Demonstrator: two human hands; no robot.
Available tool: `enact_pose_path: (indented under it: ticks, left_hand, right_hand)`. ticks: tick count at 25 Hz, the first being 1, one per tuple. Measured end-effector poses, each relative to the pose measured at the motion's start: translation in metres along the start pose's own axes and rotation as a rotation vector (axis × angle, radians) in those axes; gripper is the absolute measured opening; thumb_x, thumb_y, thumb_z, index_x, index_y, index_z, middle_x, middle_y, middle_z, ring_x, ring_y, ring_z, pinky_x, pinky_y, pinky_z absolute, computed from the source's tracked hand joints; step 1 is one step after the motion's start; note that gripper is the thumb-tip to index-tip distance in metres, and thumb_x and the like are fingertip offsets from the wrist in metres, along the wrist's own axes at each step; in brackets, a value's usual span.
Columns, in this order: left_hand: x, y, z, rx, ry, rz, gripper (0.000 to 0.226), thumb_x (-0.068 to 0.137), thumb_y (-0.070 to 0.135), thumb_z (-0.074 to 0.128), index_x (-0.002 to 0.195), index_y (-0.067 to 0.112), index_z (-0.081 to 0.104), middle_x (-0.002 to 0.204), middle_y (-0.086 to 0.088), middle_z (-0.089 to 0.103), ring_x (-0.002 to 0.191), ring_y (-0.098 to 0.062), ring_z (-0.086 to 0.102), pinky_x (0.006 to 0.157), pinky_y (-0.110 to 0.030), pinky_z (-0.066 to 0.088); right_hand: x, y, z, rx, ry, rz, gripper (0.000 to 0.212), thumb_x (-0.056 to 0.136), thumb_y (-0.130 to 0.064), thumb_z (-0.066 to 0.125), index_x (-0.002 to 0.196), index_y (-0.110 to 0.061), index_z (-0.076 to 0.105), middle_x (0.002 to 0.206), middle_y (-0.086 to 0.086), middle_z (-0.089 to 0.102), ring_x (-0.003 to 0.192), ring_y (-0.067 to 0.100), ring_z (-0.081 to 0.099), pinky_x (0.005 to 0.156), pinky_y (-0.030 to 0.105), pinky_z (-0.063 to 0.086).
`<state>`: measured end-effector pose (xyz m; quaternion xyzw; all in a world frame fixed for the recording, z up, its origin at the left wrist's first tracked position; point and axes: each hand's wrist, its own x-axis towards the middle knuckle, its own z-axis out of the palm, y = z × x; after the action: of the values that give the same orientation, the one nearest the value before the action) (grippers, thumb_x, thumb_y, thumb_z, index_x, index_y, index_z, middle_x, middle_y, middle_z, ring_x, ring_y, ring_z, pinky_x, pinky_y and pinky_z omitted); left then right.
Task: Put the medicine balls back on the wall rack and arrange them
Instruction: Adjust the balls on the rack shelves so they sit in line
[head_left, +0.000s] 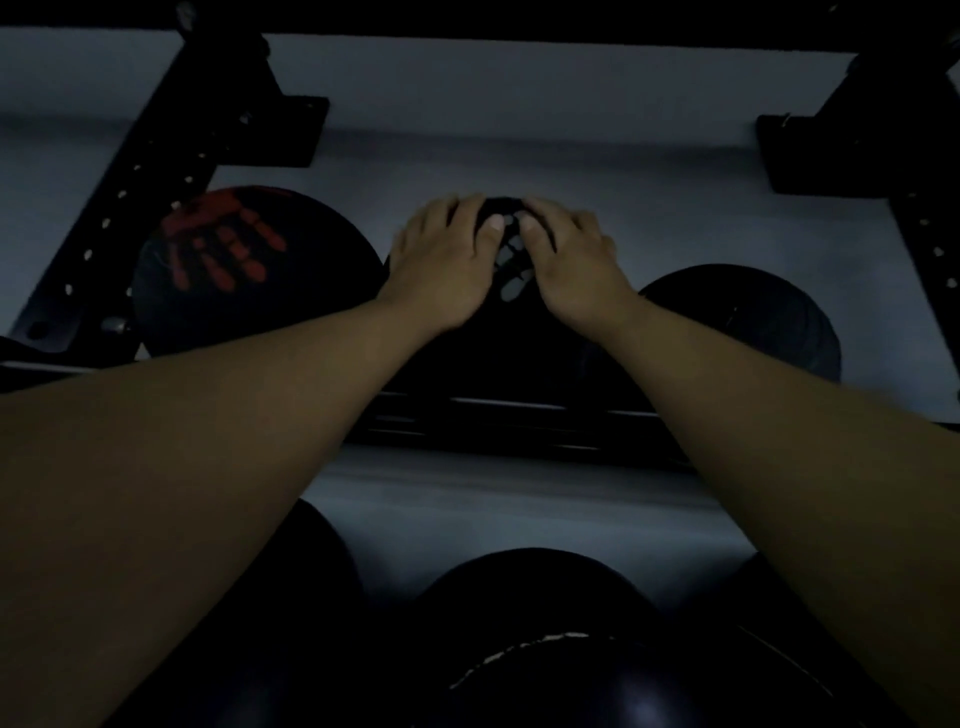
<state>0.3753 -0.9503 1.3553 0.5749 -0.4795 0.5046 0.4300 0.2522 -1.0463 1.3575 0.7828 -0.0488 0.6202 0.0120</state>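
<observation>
The scene is dim. A black medicine ball with a grey handprint (511, 322) rests on the upper rail of the wall rack (519, 415), in the middle. My left hand (441, 265) and my right hand (571, 260) lie on top of it, fingers spread over its crown, thumbs nearly touching. To its left on the same rail sits a black ball with a red handprint (249, 275). On the right is another black ball (748, 322). Both hands press the middle ball; most of it is hidden by my wrists.
Black perforated rack uprights stand at the left (140, 208) and right (924, 218) against a grey wall. A lower row holds three dark balls, the middle one (540, 649) nearest me at the bottom of the view.
</observation>
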Motion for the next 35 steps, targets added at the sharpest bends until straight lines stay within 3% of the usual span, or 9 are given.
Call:
enact_pose_path:
  ticks: [6,10,12,17,20,24,28,31,35]
  left_hand:
    - [-0.007,-0.002,-0.012,-0.017,-0.1,0.025,0.062,0.109,0.053,0.021,0.166,0.026,0.018,0.174,-0.008,0.019,0.159,-0.032,0.016,0.129,-0.05,0.013]
    - [-0.013,-0.019,-0.043,0.019,-0.188,0.1,0.06,0.108,0.054,0.032,0.163,0.032,0.027,0.169,-0.004,0.031,0.154,-0.031,0.027,0.126,-0.053,0.022]
    - [-0.02,-0.033,-0.059,0.071,-0.176,0.108,0.056,0.107,0.053,0.035,0.16,0.034,0.035,0.164,-0.004,0.04,0.151,-0.029,0.034,0.123,-0.054,0.026]
    - [-0.03,-0.099,-0.11,0.216,-0.107,0.031,0.05,0.105,0.051,0.041,0.151,0.032,0.046,0.16,-0.003,0.044,0.15,-0.029,0.034,0.121,-0.049,0.025]
    - [-0.034,-0.152,-0.136,0.202,-0.063,-0.012,0.049,0.106,0.049,0.04,0.151,0.032,0.047,0.161,-0.006,0.043,0.15,-0.032,0.033,0.12,-0.049,0.023]
    - [-0.042,-0.226,-0.162,0.13,-0.093,-0.114,0.053,0.104,0.052,0.044,0.155,0.036,0.041,0.162,-0.008,0.037,0.149,-0.037,0.032,0.123,-0.054,0.027]
    - [-0.048,-0.258,-0.155,-0.124,-0.172,-0.078,0.063,0.105,0.052,0.045,0.162,0.036,0.026,0.161,-0.014,0.031,0.148,-0.034,0.037,0.119,-0.035,0.031]
    - [-0.05,-0.26,-0.143,-0.173,-0.117,-0.056,0.063,0.106,0.054,0.041,0.163,0.038,0.023,0.161,-0.013,0.028,0.148,-0.04,0.031,0.121,-0.047,0.029]
    - [-0.051,-0.258,-0.139,-0.158,-0.113,-0.046,0.062,0.107,0.054,0.035,0.164,0.037,0.017,0.167,-0.012,0.02,0.15,-0.042,0.024,0.121,-0.052,0.025]
  right_hand:
    - [-0.006,-0.004,0.001,-0.007,0.021,0.037,0.053,0.11,-0.049,0.026,0.161,-0.037,0.03,0.171,0.009,0.024,0.158,0.028,0.019,0.128,0.053,0.015]
    - [-0.005,-0.026,-0.002,-0.104,0.067,0.074,0.046,0.108,-0.042,0.034,0.152,-0.031,0.044,0.158,0.013,0.039,0.144,0.036,0.036,0.12,0.05,0.028]
    - [-0.007,-0.042,0.005,-0.161,0.085,0.033,0.043,0.105,-0.039,0.04,0.145,-0.027,0.052,0.15,0.014,0.045,0.139,0.036,0.039,0.113,0.048,0.031]
    - [0.003,-0.106,0.054,-0.189,0.029,-0.019,0.045,0.102,-0.04,0.043,0.145,-0.03,0.052,0.152,0.013,0.047,0.143,0.036,0.04,0.126,0.052,0.018]
    - [0.01,-0.14,0.094,-0.138,-0.007,-0.055,0.047,0.103,-0.042,0.044,0.147,-0.029,0.051,0.152,0.014,0.046,0.142,0.035,0.042,0.123,0.049,0.026]
    - [0.012,-0.185,0.167,-0.068,-0.109,-0.036,0.056,0.103,-0.051,0.044,0.156,-0.034,0.039,0.163,0.014,0.031,0.149,0.038,0.029,0.123,0.053,0.027]
    - [0.004,-0.189,0.198,-0.084,-0.047,0.02,0.065,0.103,-0.059,0.04,0.162,-0.043,0.019,0.175,0.014,0.003,0.161,0.034,0.002,0.129,0.057,0.007]
    - [0.0,-0.181,0.196,-0.079,-0.035,0.008,0.064,0.103,-0.06,0.04,0.162,-0.046,0.018,0.175,0.012,0.001,0.161,0.032,0.0,0.13,0.055,0.006]
    - [-0.001,-0.188,0.193,-0.115,-0.065,0.05,0.066,0.104,-0.059,0.039,0.163,-0.046,0.014,0.175,0.011,-0.003,0.161,0.032,-0.001,0.13,0.052,0.004]
